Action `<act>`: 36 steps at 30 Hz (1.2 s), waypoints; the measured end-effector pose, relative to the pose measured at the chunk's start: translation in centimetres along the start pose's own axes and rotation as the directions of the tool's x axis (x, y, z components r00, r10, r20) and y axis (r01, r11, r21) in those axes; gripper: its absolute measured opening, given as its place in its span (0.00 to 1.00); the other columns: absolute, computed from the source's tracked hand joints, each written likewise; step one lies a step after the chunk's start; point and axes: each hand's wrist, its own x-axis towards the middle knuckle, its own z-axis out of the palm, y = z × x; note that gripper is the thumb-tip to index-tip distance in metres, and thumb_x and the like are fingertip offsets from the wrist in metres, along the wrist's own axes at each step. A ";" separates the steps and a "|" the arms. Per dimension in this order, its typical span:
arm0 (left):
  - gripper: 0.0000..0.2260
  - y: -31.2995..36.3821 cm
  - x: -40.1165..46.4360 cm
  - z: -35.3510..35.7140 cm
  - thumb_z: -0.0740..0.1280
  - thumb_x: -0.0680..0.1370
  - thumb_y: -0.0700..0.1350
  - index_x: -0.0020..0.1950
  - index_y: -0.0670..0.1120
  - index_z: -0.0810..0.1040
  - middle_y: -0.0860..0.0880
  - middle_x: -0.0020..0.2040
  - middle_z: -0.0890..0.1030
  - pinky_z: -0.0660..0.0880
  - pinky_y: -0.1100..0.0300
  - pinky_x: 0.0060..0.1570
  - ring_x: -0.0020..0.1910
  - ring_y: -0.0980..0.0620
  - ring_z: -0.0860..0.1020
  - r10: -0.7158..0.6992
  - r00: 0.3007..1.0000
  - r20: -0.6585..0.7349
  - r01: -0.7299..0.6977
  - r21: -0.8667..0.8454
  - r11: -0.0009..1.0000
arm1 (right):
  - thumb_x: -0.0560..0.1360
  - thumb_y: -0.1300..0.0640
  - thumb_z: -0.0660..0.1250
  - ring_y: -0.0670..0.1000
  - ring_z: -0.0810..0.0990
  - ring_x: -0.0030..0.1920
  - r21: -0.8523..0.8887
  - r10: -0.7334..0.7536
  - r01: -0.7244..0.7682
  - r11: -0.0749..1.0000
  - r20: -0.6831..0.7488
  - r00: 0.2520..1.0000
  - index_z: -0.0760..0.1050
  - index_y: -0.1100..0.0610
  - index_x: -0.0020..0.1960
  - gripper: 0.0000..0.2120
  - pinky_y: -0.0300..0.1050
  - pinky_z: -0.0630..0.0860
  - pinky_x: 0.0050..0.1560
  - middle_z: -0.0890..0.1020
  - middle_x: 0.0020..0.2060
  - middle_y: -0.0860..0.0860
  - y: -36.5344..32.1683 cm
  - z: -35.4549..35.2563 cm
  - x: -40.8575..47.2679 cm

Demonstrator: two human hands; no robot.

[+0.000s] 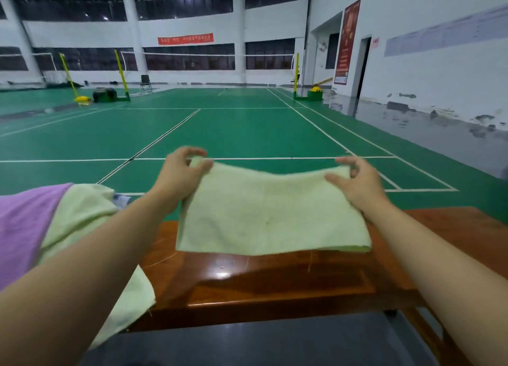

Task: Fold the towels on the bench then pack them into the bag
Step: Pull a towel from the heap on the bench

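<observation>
over the glossy brown wooden counter (275,280), left hand (176,177) and right hand (357,182) pinch the pale green terry towel's (272,214) far corners with curled fingers — held taut to fold square; near edge rests on the wood.
</observation>
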 end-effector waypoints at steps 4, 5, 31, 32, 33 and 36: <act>0.20 -7.4 -1.5 1.8 0.75 0.76 0.48 0.66 0.46 0.78 0.43 0.61 0.80 0.75 0.57 0.55 0.54 0.47 0.79 -0.284 0.938 0.197 0.179 0.427 0.886 | 0.71 0.54 0.80 0.53 0.79 0.48 -0.355 0.302 -0.201 0.913 0.258 0.918 0.76 0.55 0.65 0.25 0.46 0.77 0.50 0.79 0.52 0.54 6.4 2.5 -1.4; 0.21 -9.0 -2.0 2.0 0.75 0.76 0.50 0.67 0.46 0.76 0.43 0.63 0.79 0.74 0.57 0.57 0.56 0.47 0.78 -0.323 0.924 0.207 0.184 0.500 0.846 | 0.71 0.54 0.80 0.52 0.79 0.51 -0.421 0.320 -0.180 0.889 0.290 0.902 0.75 0.55 0.65 0.26 0.46 0.76 0.54 0.79 0.53 0.52 7.5 2.8 -1.9; 0.22 -8.8 -0.9 10.1 0.63 0.80 0.64 0.68 0.53 0.74 0.46 0.66 0.74 0.68 0.45 0.67 0.67 0.43 0.71 -0.209 0.903 0.374 -0.146 0.728 0.670 | 0.82 0.41 0.62 0.51 0.70 0.72 -0.469 0.012 0.369 0.802 0.631 0.776 0.69 0.49 0.72 0.22 0.51 0.67 0.71 0.73 0.71 0.48 2.8 11.1 -6.6; 0.23 -9.0 -0.8 9.2 0.64 0.79 0.64 0.69 0.53 0.73 0.45 0.67 0.73 0.68 0.45 0.68 0.68 0.43 0.70 -0.228 0.901 0.370 -0.125 0.724 0.679 | 0.81 0.41 0.62 0.52 0.71 0.70 -0.483 0.049 0.349 0.803 0.637 0.769 0.68 0.49 0.73 0.23 0.52 0.68 0.70 0.74 0.71 0.49 2.7 11.6 -5.9; 0.25 -9.3 -0.7 8.3 0.65 0.78 0.64 0.70 0.53 0.72 0.45 0.68 0.72 0.67 0.46 0.69 0.68 0.42 0.69 -0.258 0.891 0.373 -0.111 0.731 0.674 | 0.80 0.40 0.63 0.53 0.72 0.69 -0.507 0.077 0.350 0.788 0.645 0.760 0.68 0.48 0.73 0.24 0.53 0.69 0.69 0.74 0.70 0.49 2.5 12.2 -5.1; 0.33 -9.8 -0.7 5.5 0.68 0.74 0.68 0.74 0.56 0.67 0.45 0.72 0.67 0.62 0.44 0.71 0.73 0.41 0.63 -0.344 0.874 0.345 -0.071 0.789 0.611 | 0.76 0.35 0.66 0.55 0.74 0.66 -0.611 0.167 0.402 0.682 0.666 0.727 0.71 0.48 0.70 0.27 0.53 0.70 0.67 0.77 0.65 0.50 1.7 13.5 -3.0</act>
